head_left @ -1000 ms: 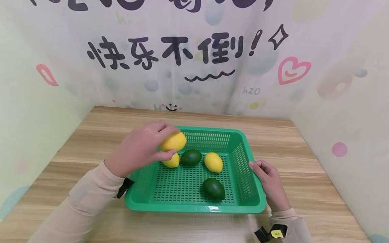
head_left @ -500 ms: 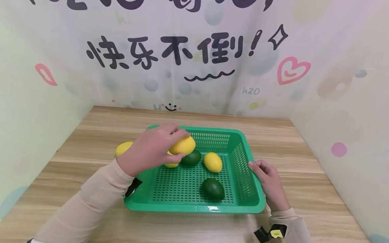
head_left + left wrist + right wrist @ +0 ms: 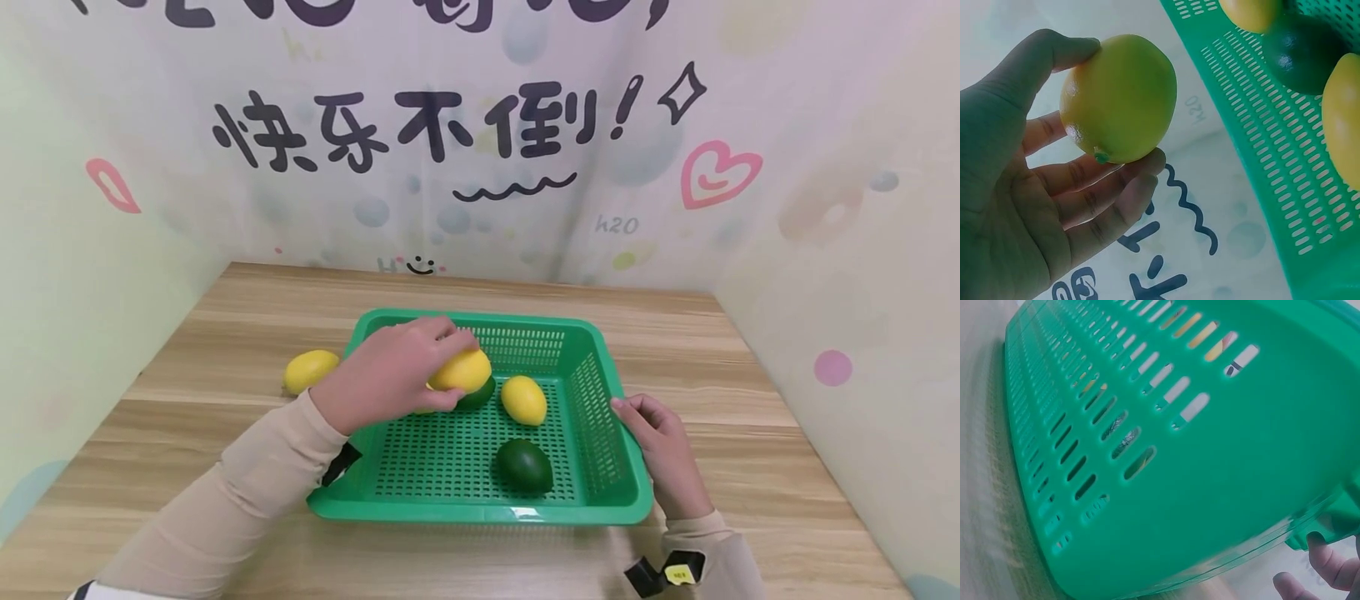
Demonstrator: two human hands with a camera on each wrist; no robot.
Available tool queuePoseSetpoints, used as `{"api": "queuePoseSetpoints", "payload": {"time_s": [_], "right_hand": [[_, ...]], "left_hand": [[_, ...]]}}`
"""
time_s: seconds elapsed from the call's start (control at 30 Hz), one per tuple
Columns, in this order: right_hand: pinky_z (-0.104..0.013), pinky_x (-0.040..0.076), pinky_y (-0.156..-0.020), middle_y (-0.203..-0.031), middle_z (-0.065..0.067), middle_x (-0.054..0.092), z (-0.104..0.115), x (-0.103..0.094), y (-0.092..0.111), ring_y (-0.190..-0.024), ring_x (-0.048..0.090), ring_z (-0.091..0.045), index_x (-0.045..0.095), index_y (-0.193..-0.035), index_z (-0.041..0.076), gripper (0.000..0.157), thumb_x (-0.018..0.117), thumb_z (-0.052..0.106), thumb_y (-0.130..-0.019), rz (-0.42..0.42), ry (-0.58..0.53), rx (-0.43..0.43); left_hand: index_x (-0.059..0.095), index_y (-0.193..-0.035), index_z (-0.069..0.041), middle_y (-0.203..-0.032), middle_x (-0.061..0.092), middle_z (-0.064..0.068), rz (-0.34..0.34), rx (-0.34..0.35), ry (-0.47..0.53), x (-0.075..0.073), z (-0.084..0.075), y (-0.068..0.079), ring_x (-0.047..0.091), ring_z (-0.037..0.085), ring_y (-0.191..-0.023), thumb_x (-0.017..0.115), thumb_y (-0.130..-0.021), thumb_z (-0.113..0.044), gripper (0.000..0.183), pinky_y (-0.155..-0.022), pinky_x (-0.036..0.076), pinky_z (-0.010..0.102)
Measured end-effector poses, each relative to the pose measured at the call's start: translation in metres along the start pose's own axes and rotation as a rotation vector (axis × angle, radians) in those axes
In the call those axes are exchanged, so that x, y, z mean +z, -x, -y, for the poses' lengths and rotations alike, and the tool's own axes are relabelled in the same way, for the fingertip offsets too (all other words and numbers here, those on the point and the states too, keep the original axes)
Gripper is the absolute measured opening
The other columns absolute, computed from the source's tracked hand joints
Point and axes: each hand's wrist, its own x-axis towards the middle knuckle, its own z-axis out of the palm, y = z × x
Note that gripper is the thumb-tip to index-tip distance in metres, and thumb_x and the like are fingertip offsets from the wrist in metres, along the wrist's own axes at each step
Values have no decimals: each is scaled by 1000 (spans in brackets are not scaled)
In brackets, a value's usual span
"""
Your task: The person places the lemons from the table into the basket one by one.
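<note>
My left hand (image 3: 393, 367) pinches a yellow lemon (image 3: 465, 371) between thumb and fingertips, above the back left of the green plastic basket (image 3: 480, 512). In the left wrist view the thumb presses one side of the held lemon (image 3: 1124, 100) and the fingers curl against the other. Beneath it, a dark green oval fruit (image 3: 477, 395) is partly hidden. Another lemon (image 3: 523, 401) and a second dark green oval fruit (image 3: 524, 466) lie on the basket floor. My right hand (image 3: 667, 450) grips the basket's right rim, with fingertips (image 3: 1329, 562) showing below the rim in the right wrist view.
One more lemon (image 3: 311, 371) lies on the wooden table (image 3: 225, 350), outside the basket's left side. A printed curtain (image 3: 480, 217) stands behind the table's back edge. Pale walls flank the table left and right.
My left hand has moved right with its lemon and dropped slightly over the basket. The lemon on the table has come into view behind it. The right hand keeps its grip.
</note>
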Motion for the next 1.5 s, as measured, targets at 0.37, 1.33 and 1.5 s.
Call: {"api": "queuePoseSetpoints", "payload": {"time_s": [0.37, 1.33, 1.5], "right_hand": [[-28, 61, -62, -93, -6, 62, -1, -1, 0, -75, 67, -13, 60, -102, 0, 35, 60, 35, -105, -3, 12, -2], [-28, 60, -61, -90, -5, 63, -1, 0, 0, -72, 66, -13, 60, -99, 1, 35, 61, 35, -105, -19, 14, 3], [-27, 60, -61, -91, -5, 62, 0, 1, 0, -73, 66, -13, 60, -99, 1, 35, 62, 36, -104, -18, 13, 4]], "left_hand": [[67, -118, -11, -96, 62, 3, 51, 0, 3, 10, 1, -5, 51, 13, -71, 80, -82, -28, 41, -57, 46, 23], [63, -111, -15, -90, 57, -2, 185, 25, 37, 31, 0, -12, 50, 12, -71, 83, -80, -26, 38, -58, 47, 23], [64, -113, -15, -93, 58, 0, 224, 3, 65, 33, 0, -12, 51, 13, -72, 82, -81, -26, 38, -58, 48, 23]]}}
